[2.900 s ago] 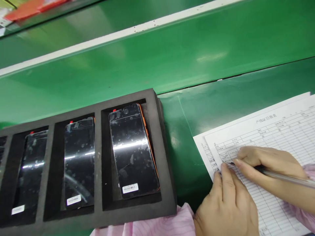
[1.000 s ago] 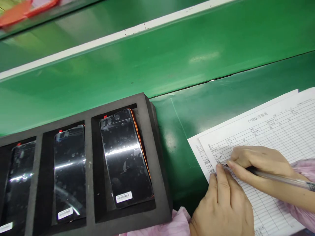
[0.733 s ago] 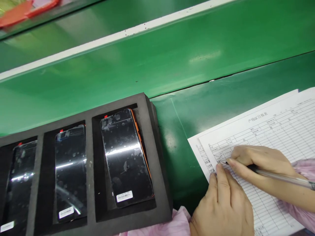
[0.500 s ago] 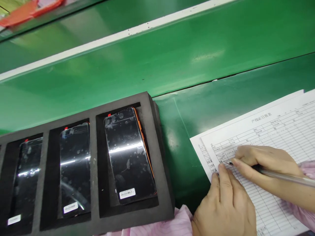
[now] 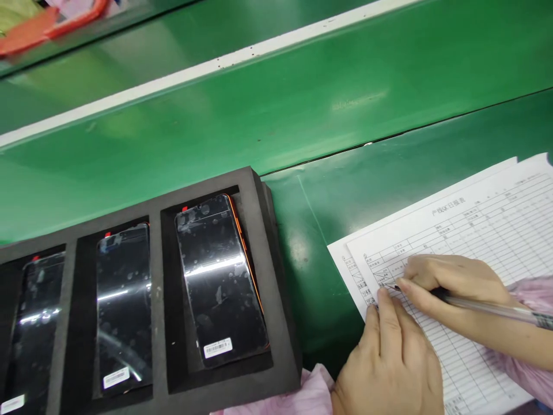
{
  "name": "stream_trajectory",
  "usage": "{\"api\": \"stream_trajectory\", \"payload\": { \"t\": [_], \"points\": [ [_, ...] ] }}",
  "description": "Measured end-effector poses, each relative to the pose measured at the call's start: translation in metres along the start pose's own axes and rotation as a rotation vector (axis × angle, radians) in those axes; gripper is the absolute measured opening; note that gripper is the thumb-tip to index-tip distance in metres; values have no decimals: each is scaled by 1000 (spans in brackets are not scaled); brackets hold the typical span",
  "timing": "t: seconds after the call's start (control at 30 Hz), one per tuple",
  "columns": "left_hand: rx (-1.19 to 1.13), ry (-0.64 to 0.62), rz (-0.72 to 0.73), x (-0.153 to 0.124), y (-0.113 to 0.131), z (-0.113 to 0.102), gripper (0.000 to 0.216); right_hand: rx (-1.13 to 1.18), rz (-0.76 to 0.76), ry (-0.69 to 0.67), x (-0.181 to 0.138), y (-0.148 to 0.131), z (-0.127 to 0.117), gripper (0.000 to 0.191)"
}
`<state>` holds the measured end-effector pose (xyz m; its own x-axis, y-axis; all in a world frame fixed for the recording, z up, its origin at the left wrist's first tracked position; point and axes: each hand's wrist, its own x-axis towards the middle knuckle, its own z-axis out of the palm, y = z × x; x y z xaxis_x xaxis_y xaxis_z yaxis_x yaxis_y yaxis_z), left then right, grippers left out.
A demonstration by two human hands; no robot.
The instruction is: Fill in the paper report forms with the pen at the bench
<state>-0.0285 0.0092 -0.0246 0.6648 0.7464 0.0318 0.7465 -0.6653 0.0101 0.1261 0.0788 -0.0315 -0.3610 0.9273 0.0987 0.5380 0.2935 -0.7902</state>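
My right hand (image 5: 458,288) grips a pen (image 5: 488,309) with a clear barrel, its tip touching the top sheet near the left column. That sheet is a printed form (image 5: 492,230) with a ruled table. Flat on the form's left edge lies my left hand (image 5: 393,357), fingers stretched out and pointing up toward the pen tip. A second sheet (image 5: 352,271) sticks out from beneath the form on the left. Pink sleeves cover both forearms.
Left of the papers sits a black foam tray (image 5: 158,300) with phones in its slots, among them a phone with orange sides (image 5: 222,282). Behind runs a green raised panel (image 5: 302,109) with a white strip (image 5: 242,55). An orange-red object (image 5: 52,29) shows at top left.
The whole view has shifted slightly, so tray and papers appear a little further left. My hands hold nearly the same pose on the form, pen still in the right one.
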Motion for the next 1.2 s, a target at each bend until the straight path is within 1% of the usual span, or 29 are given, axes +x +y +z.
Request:
{"api": "stream_trajectory", "payload": {
  "t": [0.1,0.27,0.4,0.6,0.73,0.87,1.07,1.2],
  "points": [
    [-7,0,9,1,-2,-2,50,-10,13,-1,0,-2,-1,10],
    [-20,-46,72,2,-3,-1,54,-3,17,-24,2,-3,-3,12],
    [-31,-41,44,1,-1,0,55,5,7,-14,2,-3,-3,13],
    [-30,-110,92,2,-3,-3,54,15,11,-19,3,-4,-4,14],
    [-20,-88,148,0,-14,-3,59,27,12,-36,4,-5,-4,14],
    [-28,-48,210,-3,-23,0,60,39,11,-24,3,-3,-4,14],
    [-27,-53,257,-3,-27,2,58,8,-2,8,2,-1,-4,14],
    [-25,-36,271,-3,-28,3,59,12,-8,0,3,-2,-3,13]
  ]
}}
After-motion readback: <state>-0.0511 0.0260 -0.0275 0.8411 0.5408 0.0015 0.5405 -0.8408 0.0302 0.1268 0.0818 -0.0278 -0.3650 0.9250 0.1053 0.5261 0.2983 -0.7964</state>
